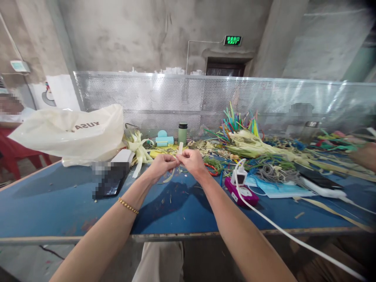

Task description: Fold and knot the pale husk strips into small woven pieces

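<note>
Above the blue table (70,207), both hands meet at the middle, their fingertips pinched together. A narrow pale strip, which looks like plant husk (180,147), sticks up from the fingers of my right hand (192,161). My left hand (162,165) is closed beside it, thumb against fingers, and a thin pale end hangs below. Whether this end belongs to the same strip I cannot tell. A green bottle (182,135) stands behind the hands. To the left lies a bunch of pale husks (141,150).
A large white plastic bag (67,135) and a phone (111,181) are on the left. On the right are a purple power socket (241,192) with a white cable, a blue mask (279,188), cords (268,172) and husks (252,145). A co-worker's hand (364,156) shows at far right.
</note>
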The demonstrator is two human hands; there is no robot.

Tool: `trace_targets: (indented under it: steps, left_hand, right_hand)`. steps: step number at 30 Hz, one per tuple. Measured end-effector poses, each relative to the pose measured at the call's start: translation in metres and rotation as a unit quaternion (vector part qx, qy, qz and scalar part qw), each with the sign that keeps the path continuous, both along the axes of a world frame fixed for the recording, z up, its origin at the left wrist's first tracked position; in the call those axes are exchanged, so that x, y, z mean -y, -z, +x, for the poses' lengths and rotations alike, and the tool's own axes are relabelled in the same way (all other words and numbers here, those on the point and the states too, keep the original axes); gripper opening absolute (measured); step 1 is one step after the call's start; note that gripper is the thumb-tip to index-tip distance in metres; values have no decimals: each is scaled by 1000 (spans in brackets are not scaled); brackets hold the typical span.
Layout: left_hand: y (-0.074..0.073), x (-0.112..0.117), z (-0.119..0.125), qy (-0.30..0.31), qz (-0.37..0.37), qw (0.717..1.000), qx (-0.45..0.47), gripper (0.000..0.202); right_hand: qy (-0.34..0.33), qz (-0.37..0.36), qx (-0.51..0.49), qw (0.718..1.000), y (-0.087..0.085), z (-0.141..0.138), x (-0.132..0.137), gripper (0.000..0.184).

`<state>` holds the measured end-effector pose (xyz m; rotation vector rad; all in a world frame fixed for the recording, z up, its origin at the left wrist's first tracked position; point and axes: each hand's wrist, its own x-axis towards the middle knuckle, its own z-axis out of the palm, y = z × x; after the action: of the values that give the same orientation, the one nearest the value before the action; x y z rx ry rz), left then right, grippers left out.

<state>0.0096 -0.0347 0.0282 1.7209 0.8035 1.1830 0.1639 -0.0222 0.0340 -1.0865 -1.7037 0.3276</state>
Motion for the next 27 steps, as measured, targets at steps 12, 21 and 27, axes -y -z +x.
trace_targets:
  steps: [12, 21, 27]
  left_hand:
    - [3, 0, 1, 2, -7, 1000, 0, 30]
    - [-1, -1, -7, 100, -87, 990, 51, 35]
    - [-4, -2, -12, 46, -96, 992, 72, 32]
  right_hand:
    - [8, -4, -18, 1000, 6, 0, -6, 26]
    - [-6, -1, -16, 1000, 1, 2, -4, 34]
    - [-59, -54, -26, 996, -5, 7, 0, 49]
